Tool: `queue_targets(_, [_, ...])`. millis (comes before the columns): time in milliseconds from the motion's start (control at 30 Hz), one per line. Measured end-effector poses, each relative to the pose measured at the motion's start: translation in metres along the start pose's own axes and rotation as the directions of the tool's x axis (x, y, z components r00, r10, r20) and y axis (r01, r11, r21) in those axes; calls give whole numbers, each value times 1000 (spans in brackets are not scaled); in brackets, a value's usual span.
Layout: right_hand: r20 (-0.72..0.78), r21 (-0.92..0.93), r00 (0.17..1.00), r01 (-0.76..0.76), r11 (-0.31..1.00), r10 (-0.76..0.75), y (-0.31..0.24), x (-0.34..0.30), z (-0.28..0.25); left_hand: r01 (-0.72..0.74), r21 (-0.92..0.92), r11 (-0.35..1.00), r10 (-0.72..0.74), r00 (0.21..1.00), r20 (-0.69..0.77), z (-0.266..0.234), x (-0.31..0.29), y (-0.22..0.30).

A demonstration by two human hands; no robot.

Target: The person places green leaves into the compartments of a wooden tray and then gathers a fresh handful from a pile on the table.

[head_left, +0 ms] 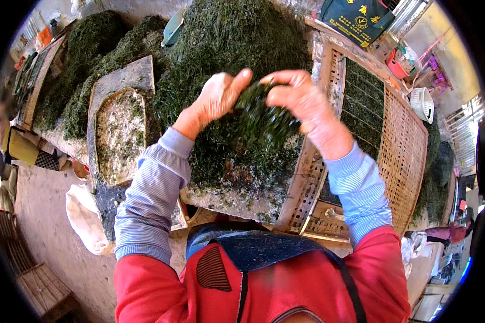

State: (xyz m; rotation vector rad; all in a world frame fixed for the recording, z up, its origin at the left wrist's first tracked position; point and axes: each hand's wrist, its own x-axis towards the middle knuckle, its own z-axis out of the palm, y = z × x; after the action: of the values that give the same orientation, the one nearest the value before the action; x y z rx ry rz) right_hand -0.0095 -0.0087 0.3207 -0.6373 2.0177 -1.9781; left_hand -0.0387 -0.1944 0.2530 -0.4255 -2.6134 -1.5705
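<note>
Both my hands are up over a large heap of dark green leafy strands that looks like seaweed; its exact kind I cannot tell. Between them hangs a loose clump of dark green strands, partly blurred. My right hand is closed on the clump's upper right side, with fingers curled. On the clump's left side, my left hand is closed, thumb pointing up and fingers partly hidden. Below the clump, finer green bits lie scattered over the pale work surface.
To the left lies a board with an oblong rimmed panel, dusted with green bits. Slatted strips of green and a woven lattice panel lie right. Farther off are a dark green bag, a white basket and a red basin.
</note>
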Motion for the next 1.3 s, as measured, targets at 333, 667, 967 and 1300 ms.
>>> queue_targets(333, [-23, -17, 966, 256, 966, -257, -94, 25, -27, -262, -681, 683, 326, 945, -36, -23, 31, 99])
queue_targets(667, [-253, -105, 920, -333, 937, 298, 130, 23, -62, 480, -682, 551, -319, 877, 359, 137, -69, -56])
queue_targets(967, [-192, -647, 981, -157, 746, 40, 144, -29, -67, 557, -797, 231, -566, 744, 356, 154, -72, -61])
queue_targets(1300, [6, 136, 926, 374, 917, -378, 49, -13, -2, 332, -876, 349, -287, 928, 238, 13, 1, 92])
